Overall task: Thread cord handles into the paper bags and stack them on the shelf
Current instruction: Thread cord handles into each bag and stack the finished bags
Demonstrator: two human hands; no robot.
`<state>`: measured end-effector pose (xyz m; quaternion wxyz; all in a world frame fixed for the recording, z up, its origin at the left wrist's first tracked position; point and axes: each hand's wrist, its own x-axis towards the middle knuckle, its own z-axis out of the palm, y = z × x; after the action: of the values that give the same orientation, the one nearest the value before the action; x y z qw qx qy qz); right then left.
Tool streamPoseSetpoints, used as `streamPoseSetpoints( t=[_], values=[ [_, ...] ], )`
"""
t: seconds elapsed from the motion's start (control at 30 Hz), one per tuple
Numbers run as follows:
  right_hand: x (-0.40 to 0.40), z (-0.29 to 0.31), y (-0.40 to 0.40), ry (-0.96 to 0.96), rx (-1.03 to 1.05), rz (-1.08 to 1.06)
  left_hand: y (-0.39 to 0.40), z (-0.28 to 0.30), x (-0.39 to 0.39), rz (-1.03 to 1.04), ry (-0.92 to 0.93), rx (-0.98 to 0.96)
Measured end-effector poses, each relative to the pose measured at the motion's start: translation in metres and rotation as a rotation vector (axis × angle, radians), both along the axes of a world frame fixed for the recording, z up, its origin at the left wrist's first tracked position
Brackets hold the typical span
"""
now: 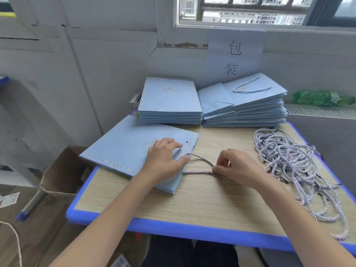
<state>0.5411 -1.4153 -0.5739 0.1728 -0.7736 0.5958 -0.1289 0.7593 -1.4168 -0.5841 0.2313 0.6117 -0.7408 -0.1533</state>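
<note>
A flat light-blue paper bag (123,149) lies on the table's left part, its open end toward the middle. My left hand (163,160) presses flat on that end, fingers spread. A twisted white-and-purple cord (200,162) runs in a loop from under my left fingers to my right hand (235,166), which pinches the cord's end just right of the bag. Whether the cord passes through the bag's holes is hidden by my left hand.
A neat stack of blue bags (169,105) stands at the back, beside a fanned stack (244,106) topped by a bag with a cord handle. A tangle of loose cords (292,160) covers the table's right side. An open cardboard box (61,170) sits left of the blue-edged table (173,226).
</note>
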Motion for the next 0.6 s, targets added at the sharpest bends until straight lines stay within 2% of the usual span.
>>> streamPoseSetpoints(
  t=[0.07, 0.13, 0.2, 0.3, 0.4, 0.47, 0.6],
  values=[
    [0.008, -0.001, -0.008, -0.009, -0.032, 0.007, -0.007, 0.000, -0.004, -0.019, -0.081, 0.007],
    [0.017, 0.002, -0.019, -0.103, -0.073, -0.039, -0.007, -0.003, -0.008, -0.026, -0.159, 0.011],
    [0.024, 0.005, -0.030, -0.321, -0.057, -0.102, -0.001, -0.006, -0.012, -0.033, -0.182, -0.017],
    [0.029, 0.004, -0.038, -0.667, 0.007, -0.179, 0.008, -0.012, -0.010, -0.092, -0.108, -0.105],
    [0.032, 0.002, -0.035, -0.884, 0.141, -0.143, 0.012, -0.015, -0.005, -0.139, -0.069, -0.171],
    [0.033, 0.003, -0.033, -0.963, 0.191, -0.069, 0.010, -0.017, -0.003, -0.137, -0.059, -0.189],
    [0.034, 0.001, -0.033, -0.975, 0.226, -0.025, 0.005, -0.019, -0.008, -0.071, -0.072, -0.191]
  ],
)
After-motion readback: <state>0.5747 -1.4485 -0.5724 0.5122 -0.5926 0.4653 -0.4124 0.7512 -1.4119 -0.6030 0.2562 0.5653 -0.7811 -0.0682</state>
